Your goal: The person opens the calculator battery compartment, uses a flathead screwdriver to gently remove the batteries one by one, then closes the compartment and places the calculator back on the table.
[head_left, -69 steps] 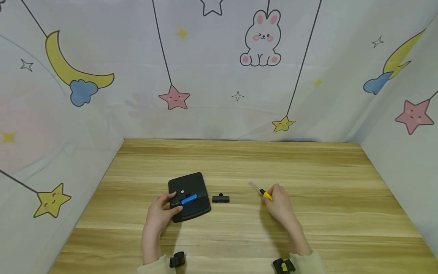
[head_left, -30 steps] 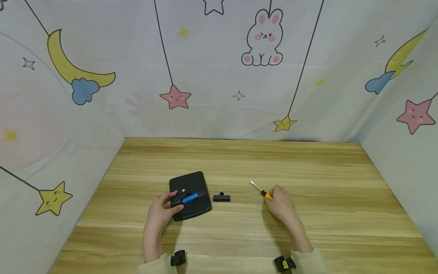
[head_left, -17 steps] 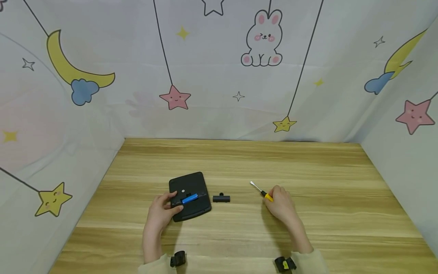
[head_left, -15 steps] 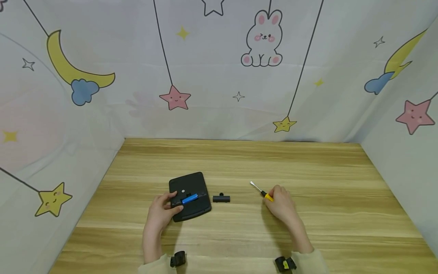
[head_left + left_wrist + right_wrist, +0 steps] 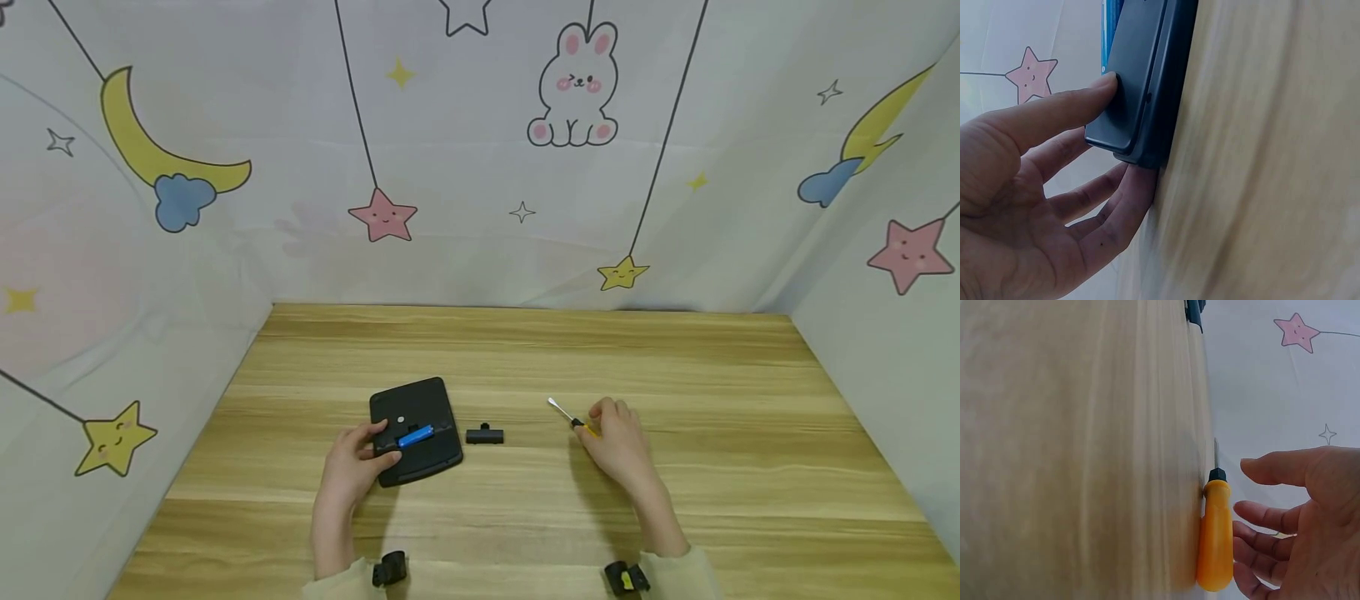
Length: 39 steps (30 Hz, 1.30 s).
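Observation:
A flat black device (image 5: 420, 398) with rounded corners lies on the table, a blue battery (image 5: 416, 436) in its uncovered slot. My left hand (image 5: 351, 467) grips its left side; in the left wrist view the thumb presses on the upper face of the black device (image 5: 1138, 81) and the other fingers reach around its edge. Right of it lies a small black battery cover (image 5: 484, 436) with a tab. On the table rests a screwdriver (image 5: 1215, 540) with a yellow handle. My right hand (image 5: 618, 442) is beside that handle, its loosely bent fingers apart from it in the right wrist view.
A wood-grain table (image 5: 525, 350) carries everything. White curtain walls (image 5: 480, 150) printed with stars, moons and a rabbit surround it at the back and sides. Each wrist wears a black strap mount (image 5: 389, 568).
My right hand has loosened from the screwdriver, its fingers spreading and lifting slightly off the handle. The screwdriver stays nearly in place. My left hand keeps its grip on the black device.

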Each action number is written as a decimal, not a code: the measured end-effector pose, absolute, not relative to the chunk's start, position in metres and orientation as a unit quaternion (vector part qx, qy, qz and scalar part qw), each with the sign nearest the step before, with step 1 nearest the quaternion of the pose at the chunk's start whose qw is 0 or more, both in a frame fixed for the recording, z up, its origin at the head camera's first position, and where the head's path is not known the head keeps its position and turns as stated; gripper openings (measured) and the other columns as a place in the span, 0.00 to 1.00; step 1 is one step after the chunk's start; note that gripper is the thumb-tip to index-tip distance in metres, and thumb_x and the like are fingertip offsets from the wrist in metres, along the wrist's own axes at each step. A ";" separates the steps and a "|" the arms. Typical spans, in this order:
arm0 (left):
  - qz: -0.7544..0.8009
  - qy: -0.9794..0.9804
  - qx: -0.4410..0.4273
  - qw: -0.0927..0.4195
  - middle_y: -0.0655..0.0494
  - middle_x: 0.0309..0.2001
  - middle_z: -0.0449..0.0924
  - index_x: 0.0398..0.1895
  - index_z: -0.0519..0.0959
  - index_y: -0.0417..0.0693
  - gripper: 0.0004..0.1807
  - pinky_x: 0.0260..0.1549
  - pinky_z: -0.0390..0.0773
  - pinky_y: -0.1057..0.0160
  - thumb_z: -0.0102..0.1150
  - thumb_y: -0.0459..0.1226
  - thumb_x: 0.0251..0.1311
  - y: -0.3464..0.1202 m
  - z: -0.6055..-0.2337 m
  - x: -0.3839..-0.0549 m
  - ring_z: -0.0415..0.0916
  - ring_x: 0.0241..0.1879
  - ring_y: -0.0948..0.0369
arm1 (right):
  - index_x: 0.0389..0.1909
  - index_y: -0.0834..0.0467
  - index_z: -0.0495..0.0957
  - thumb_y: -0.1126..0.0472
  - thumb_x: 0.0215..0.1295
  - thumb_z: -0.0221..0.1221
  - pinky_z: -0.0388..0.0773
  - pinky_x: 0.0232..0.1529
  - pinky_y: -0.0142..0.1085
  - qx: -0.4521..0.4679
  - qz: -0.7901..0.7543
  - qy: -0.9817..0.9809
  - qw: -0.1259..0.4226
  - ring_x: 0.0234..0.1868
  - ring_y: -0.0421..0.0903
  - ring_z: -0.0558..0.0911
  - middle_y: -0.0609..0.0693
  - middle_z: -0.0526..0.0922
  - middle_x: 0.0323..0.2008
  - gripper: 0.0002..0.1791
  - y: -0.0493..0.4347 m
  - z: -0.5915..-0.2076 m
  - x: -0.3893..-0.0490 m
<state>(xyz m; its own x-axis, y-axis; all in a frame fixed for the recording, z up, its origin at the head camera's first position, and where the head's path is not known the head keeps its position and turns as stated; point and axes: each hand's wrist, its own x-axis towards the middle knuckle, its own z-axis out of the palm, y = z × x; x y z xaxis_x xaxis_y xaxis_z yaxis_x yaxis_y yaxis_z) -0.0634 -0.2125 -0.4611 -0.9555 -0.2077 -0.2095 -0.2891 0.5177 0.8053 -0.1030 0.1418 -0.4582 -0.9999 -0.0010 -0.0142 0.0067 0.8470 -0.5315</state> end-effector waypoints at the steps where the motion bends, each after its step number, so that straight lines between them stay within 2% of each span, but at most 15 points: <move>1: 0.470 0.870 -0.143 0.044 0.33 0.58 0.65 0.64 0.71 0.39 0.30 0.50 0.80 0.50 0.65 0.31 0.55 -0.213 -0.461 -0.063 0.74 0.56 0.36 | 0.44 0.63 0.74 0.54 0.59 0.63 0.67 0.35 0.42 -0.001 -0.276 0.961 0.003 0.40 0.53 0.72 0.56 0.75 0.36 0.19 0.141 -0.457 -0.103; 13: 0.470 0.870 -0.143 0.041 0.33 0.57 0.66 0.63 0.72 0.39 0.30 0.49 0.80 0.51 0.66 0.31 0.55 -0.213 -0.461 -0.064 0.75 0.55 0.37 | 0.42 0.60 0.77 0.56 0.57 0.65 0.69 0.42 0.49 -0.068 -0.267 0.960 -0.050 0.45 0.54 0.74 0.55 0.80 0.42 0.16 0.119 -0.454 -0.098; 22: 0.472 0.869 -0.145 0.044 0.34 0.57 0.66 0.64 0.71 0.40 0.30 0.50 0.79 0.50 0.65 0.31 0.55 -0.213 -0.462 -0.063 0.74 0.56 0.37 | 0.39 0.58 0.77 0.58 0.55 0.67 0.70 0.45 0.47 -0.114 -0.283 0.950 -0.068 0.46 0.52 0.74 0.52 0.80 0.41 0.14 0.100 -0.458 -0.097; 29: 0.473 0.868 -0.144 0.044 0.34 0.58 0.66 0.64 0.71 0.40 0.31 0.51 0.79 0.50 0.65 0.31 0.55 -0.213 -0.463 -0.064 0.74 0.56 0.37 | 0.40 0.57 0.77 0.58 0.57 0.67 0.66 0.47 0.46 -0.129 -0.320 0.937 -0.047 0.48 0.51 0.72 0.50 0.79 0.41 0.13 0.090 -0.458 -0.097; 34: 0.472 0.869 -0.142 0.044 0.34 0.57 0.66 0.63 0.72 0.39 0.30 0.50 0.79 0.50 0.65 0.32 0.55 -0.214 -0.462 -0.064 0.74 0.55 0.37 | 0.42 0.57 0.77 0.59 0.58 0.66 0.67 0.51 0.47 -0.138 -0.351 0.926 -0.024 0.48 0.50 0.72 0.51 0.79 0.41 0.12 0.083 -0.456 -0.097; 39: 0.472 0.869 -0.143 0.045 0.34 0.57 0.66 0.64 0.71 0.40 0.30 0.50 0.79 0.50 0.66 0.32 0.55 -0.213 -0.461 -0.063 0.74 0.55 0.37 | 0.43 0.57 0.77 0.59 0.60 0.64 0.69 0.49 0.43 -0.158 -0.369 0.916 -0.006 0.47 0.48 0.71 0.51 0.78 0.42 0.12 0.076 -0.455 -0.098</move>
